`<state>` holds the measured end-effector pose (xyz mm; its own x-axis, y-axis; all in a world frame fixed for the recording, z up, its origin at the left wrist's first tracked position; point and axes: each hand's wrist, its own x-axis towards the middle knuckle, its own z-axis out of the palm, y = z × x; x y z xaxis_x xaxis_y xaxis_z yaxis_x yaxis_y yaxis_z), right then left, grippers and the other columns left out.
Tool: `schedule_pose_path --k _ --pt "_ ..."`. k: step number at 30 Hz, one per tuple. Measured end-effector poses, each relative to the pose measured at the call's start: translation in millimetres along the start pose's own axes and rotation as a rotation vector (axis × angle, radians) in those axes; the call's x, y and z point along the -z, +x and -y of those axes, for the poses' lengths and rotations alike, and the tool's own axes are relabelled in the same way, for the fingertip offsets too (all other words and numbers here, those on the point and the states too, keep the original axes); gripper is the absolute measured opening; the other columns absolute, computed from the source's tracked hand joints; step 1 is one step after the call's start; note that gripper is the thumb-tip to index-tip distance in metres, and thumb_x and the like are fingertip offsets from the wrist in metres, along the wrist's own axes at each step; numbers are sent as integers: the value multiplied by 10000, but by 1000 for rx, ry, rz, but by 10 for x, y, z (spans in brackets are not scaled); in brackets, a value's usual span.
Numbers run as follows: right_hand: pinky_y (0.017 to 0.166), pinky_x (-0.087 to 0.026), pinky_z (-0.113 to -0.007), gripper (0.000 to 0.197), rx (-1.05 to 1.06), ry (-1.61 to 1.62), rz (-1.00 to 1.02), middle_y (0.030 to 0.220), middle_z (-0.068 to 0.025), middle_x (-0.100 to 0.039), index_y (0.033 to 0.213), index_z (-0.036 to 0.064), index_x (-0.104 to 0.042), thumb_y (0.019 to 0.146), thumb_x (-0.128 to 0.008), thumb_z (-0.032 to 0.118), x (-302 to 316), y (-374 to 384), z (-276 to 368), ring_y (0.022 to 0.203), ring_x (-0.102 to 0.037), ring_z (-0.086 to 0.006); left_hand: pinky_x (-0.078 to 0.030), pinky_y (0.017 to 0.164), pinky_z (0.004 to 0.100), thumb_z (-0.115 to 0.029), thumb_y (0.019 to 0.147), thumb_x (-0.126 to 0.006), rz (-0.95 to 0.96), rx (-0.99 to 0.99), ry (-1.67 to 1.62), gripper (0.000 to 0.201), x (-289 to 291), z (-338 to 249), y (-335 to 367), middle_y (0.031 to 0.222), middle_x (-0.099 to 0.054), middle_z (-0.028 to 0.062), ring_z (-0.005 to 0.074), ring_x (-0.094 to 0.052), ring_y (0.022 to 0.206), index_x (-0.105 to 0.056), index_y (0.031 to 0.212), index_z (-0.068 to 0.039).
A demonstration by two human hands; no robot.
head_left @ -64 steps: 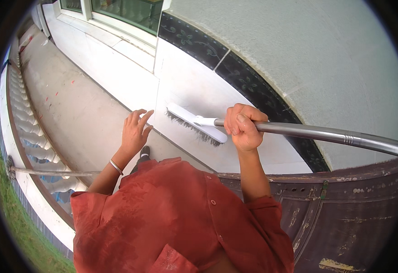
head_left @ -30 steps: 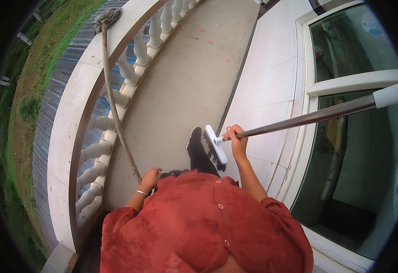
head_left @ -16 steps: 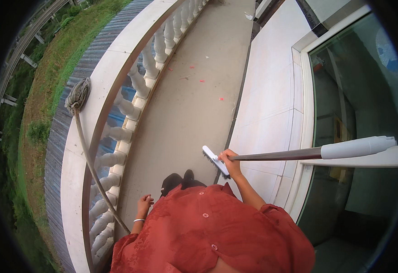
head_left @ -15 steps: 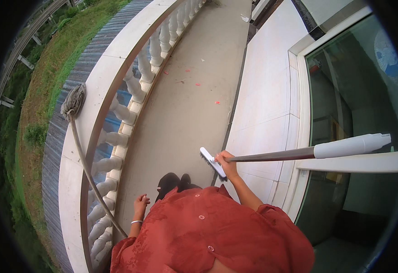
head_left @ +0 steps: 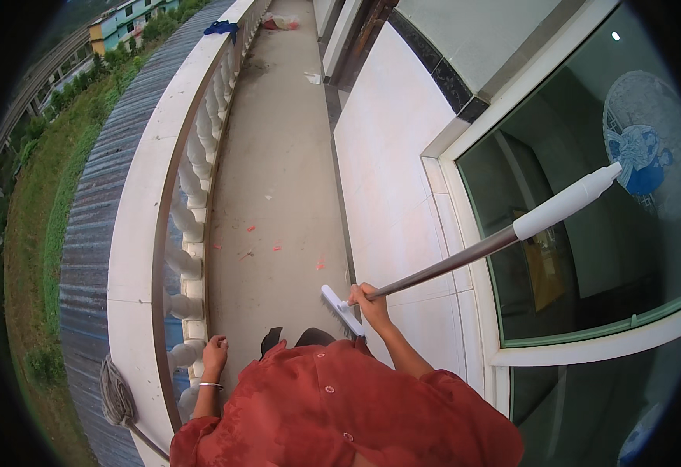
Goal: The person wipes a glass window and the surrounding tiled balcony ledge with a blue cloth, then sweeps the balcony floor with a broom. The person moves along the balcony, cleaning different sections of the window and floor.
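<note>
My right hand [head_left: 373, 308] is wrapped round the pole of a long-handled scrub brush, close to its head. The white brush head [head_left: 340, 310] with dark bristles hangs low before me, near the wall side. Its metal pole [head_left: 449, 269] slants up to the right and ends in a white grip [head_left: 566, 201] in front of the window. My left hand [head_left: 214, 356], with a bracelet at the wrist, hangs beside the balusters. Its fingers are loosely bent and apart, and I see nothing in it.
A white balustrade [head_left: 134, 257] runs along the left; a mop head [head_left: 115, 395] rests over its rail, with a blue cloth [head_left: 222, 29] farther off. Red scraps [head_left: 276, 247] dot the walkway floor [head_left: 278, 171]. A bag [head_left: 280, 22] lies far ahead. Right stand a tiled wall [head_left: 395, 163] and window [head_left: 589, 257].
I have moved forward along the walkway: the mop and red scraps now sit lower in view. The brush stays in my right hand, its grip end raised higher.
</note>
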<state>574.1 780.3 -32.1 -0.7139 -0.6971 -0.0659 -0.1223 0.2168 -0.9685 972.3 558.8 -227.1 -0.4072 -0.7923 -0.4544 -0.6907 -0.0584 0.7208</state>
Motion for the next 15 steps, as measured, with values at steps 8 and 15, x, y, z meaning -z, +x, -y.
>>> schedule_pose_path --k 8,15 --pt "644 -507 -332 500 105 142 -215 606 -27 -478 652 42 -478 1092 -438 277 349 1482 784 572 -478 -125 -550 820 420 -239 938 -635 134 -439 175 259 -24 -2682 2057 1001 -731 163 328 -701 925 -687 1155 -106" --pt "451 -343 -284 534 485 372 -396 541 10 -330 625 128 -323 1084 -454 368 1210 2784 1945 450 -304 -99 -563 761 338 -250 966 -625 579 -432 43 272 -531 -3432 3251 933 -741 96 193 -712 817 -683 1192 -108"
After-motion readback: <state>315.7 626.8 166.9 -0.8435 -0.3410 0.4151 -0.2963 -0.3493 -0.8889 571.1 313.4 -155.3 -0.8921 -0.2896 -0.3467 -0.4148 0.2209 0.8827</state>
